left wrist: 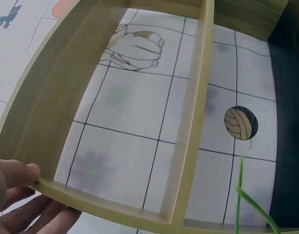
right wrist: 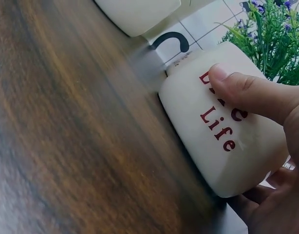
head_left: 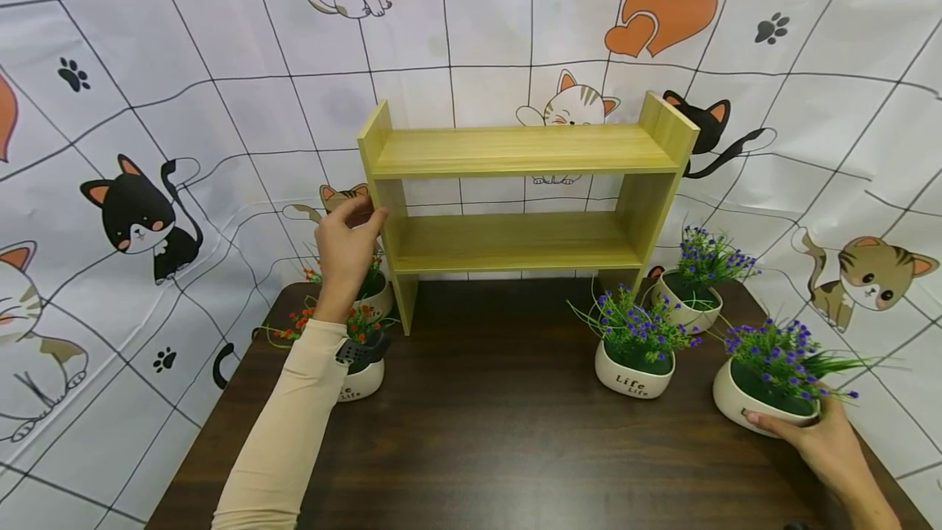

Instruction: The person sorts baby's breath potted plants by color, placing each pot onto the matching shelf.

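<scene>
A two-tier light wooden shelf (head_left: pixel 515 242) stands at the back of the dark table. My left hand (head_left: pixel 347 248) holds its left side panel; in the left wrist view the thumb (left wrist: pixel 20 173) lies on the inner side and the other fingers on the outer side. At the table's right edge, my right hand (head_left: pixel 832 440) grips a white pot (head_left: pixel 732 399) with purple flowers. In the right wrist view, the thumb presses across the red lettering on that pot (right wrist: pixel 188 117), and the other fingers are partly hidden behind it.
Two more purple-flowered pots, a nearer one (head_left: pixel 629 379) and a farther one (head_left: pixel 688 317), stand right of the shelf. Red-flowered pots, one in front (head_left: pixel 364 387) and one behind (head_left: pixel 379 301), are partly hidden by my left arm. A cat-printed sheet (head_left: pixel 486 31) hangs behind.
</scene>
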Demonstrator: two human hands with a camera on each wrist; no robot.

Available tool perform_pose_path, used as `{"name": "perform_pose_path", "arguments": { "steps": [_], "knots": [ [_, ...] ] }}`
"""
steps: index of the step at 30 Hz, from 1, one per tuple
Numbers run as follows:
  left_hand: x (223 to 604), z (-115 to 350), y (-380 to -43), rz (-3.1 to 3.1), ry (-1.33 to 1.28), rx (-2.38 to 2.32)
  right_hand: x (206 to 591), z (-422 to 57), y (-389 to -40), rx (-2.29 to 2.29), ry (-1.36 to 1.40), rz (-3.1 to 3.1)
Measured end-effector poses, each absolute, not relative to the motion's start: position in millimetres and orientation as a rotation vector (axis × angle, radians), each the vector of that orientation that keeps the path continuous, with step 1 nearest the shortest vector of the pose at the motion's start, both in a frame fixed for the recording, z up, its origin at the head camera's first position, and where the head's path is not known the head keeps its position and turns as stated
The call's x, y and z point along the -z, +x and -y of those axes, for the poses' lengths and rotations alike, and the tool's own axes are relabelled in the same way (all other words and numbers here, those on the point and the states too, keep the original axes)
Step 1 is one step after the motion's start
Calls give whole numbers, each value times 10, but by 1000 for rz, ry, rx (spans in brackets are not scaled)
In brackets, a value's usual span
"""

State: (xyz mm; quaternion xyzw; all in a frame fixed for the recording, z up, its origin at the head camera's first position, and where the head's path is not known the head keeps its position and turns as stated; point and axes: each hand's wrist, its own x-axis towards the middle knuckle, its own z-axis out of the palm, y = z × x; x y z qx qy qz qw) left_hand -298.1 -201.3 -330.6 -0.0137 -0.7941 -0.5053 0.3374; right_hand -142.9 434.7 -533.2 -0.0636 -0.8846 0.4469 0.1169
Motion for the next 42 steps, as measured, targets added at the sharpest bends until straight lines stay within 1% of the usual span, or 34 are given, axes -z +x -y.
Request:
{"name": "perform_pose_path", "arguments": {
  "steps": [4, 11, 15, 23, 32, 42],
  "knots": [
    [3314, 1995, -2994, 2093, -40, 1329, 5293, -4290, -1439, -1317, -207, 2525],
    [3343, 1990, -3006, 2116, -33, 1323, 5130, -4200, -1484, -1335, -82, 2385],
    [3346, 1990, -2998, 2110, -48, 1318, 5016, -4186, -1478, -1401, -86, 2368],
    [3350, 1987, -2998, 2097, -43, 1321, 4802, -4121, -1453, -1309, -250, 2478],
    [3352, 1993, -3013, 2116, -21, 1285, 4524, -3989, -1480, -1254, -305, 2489],
    [3371, 1978, -3020, 2113, -7, 1299, 4132, -3824, -1562, -1198, -142, 2431]
  ]
}}
